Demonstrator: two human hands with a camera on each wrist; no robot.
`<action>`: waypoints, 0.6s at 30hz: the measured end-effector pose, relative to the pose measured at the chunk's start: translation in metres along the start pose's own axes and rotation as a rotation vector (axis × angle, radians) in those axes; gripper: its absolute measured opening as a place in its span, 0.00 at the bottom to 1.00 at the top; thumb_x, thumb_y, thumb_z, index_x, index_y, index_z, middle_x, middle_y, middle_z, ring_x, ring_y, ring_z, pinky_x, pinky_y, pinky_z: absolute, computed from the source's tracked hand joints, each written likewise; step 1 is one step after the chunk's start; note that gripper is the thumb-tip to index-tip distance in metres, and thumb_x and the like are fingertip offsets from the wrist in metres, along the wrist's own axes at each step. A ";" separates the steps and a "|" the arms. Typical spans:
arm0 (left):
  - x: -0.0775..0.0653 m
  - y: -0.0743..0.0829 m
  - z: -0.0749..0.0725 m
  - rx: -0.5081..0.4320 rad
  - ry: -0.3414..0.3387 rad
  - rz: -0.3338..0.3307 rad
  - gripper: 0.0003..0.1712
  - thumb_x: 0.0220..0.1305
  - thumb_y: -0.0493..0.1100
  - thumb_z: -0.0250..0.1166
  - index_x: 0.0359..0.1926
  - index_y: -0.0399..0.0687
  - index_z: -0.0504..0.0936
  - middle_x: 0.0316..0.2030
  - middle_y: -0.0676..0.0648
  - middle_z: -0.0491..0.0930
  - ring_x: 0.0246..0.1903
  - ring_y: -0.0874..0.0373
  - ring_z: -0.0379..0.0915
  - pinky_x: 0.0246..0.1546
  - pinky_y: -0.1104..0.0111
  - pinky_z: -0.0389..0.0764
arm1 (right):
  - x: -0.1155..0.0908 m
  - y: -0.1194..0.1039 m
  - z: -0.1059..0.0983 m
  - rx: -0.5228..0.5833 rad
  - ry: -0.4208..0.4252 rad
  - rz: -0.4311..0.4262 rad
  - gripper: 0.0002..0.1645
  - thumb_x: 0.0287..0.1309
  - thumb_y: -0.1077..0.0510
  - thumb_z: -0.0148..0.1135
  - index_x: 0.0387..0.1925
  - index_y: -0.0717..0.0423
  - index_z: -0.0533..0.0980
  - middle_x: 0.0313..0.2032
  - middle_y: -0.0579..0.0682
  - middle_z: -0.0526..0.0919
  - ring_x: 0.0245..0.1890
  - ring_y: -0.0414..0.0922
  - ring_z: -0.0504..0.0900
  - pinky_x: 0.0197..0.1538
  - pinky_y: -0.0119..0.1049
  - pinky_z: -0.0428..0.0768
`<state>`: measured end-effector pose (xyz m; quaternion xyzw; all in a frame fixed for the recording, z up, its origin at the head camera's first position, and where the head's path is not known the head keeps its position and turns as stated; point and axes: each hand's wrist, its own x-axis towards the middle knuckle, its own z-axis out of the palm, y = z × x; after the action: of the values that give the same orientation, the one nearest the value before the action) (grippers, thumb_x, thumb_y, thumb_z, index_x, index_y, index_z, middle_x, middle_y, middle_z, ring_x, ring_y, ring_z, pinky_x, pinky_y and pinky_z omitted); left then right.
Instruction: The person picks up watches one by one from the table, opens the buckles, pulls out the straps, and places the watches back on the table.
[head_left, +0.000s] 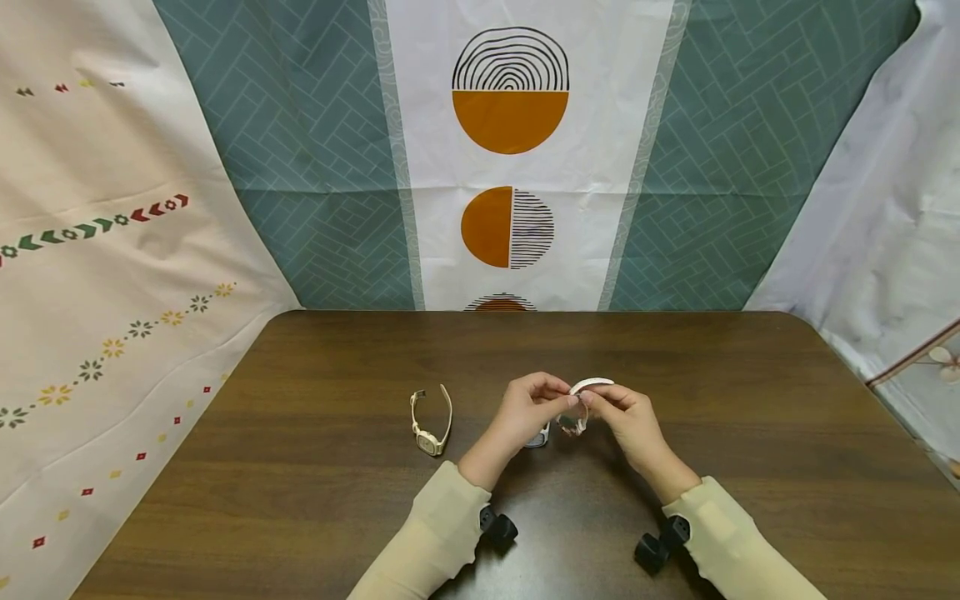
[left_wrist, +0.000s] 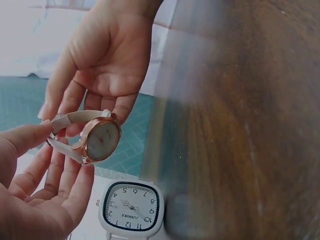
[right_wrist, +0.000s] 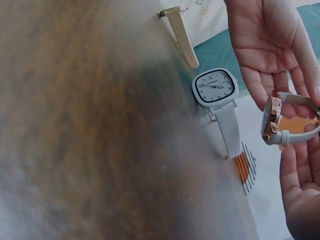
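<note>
Both hands hold a wristwatch with a rose-gold case [left_wrist: 104, 140] and a whitish strap [right_wrist: 300, 137] above the table. My left hand [head_left: 525, 407] pinches the strap between thumb and fingers from the left. From the other side my right hand [head_left: 628, 421] pinches it too, and the two hands' fingertips meet at the strap's ends. The strap forms a loop, with a pale curved piece rising over the fingers in the head view. Below, a white square-faced watch [right_wrist: 216, 87] lies on the table, partly hidden by my left hand in the head view.
A cream watch [head_left: 430, 442] lies on the table to the left, its strap ends standing up. The dark wooden table [head_left: 322, 517] reaches back to a patterned curtain [head_left: 322, 167]. Black wrist cameras [head_left: 497, 527] sit on both sleeves.
</note>
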<state>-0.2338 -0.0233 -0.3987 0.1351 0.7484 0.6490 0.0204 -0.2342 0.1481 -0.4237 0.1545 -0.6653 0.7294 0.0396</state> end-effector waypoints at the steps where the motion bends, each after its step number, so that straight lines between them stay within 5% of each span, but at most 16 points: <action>1: 0.000 0.000 0.000 0.001 0.003 0.003 0.10 0.57 0.35 0.68 0.37 0.31 0.81 0.34 0.35 0.82 0.28 0.68 0.74 0.29 0.78 0.76 | 0.000 -0.001 0.001 0.008 0.009 0.000 0.17 0.63 0.67 0.56 0.29 0.42 0.82 0.27 0.36 0.83 0.28 0.33 0.80 0.34 0.27 0.80; 11: -0.002 0.001 0.002 0.037 -0.017 0.033 0.09 0.54 0.34 0.69 0.35 0.32 0.81 0.31 0.36 0.81 0.24 0.66 0.72 0.26 0.80 0.74 | -0.001 -0.009 0.007 0.033 0.133 -0.036 0.16 0.64 0.67 0.55 0.26 0.47 0.81 0.23 0.40 0.83 0.25 0.35 0.79 0.32 0.29 0.80; 18: -0.002 0.000 0.003 0.072 0.000 0.062 0.09 0.54 0.33 0.68 0.35 0.31 0.82 0.28 0.37 0.80 0.22 0.64 0.70 0.22 0.80 0.72 | -0.001 -0.007 0.008 0.076 0.105 -0.023 0.15 0.63 0.68 0.55 0.25 0.50 0.79 0.22 0.42 0.81 0.24 0.36 0.78 0.30 0.28 0.80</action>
<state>-0.2314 -0.0208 -0.3997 0.1590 0.7668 0.6219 -0.0047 -0.2303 0.1415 -0.4164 0.1251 -0.6321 0.7608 0.0767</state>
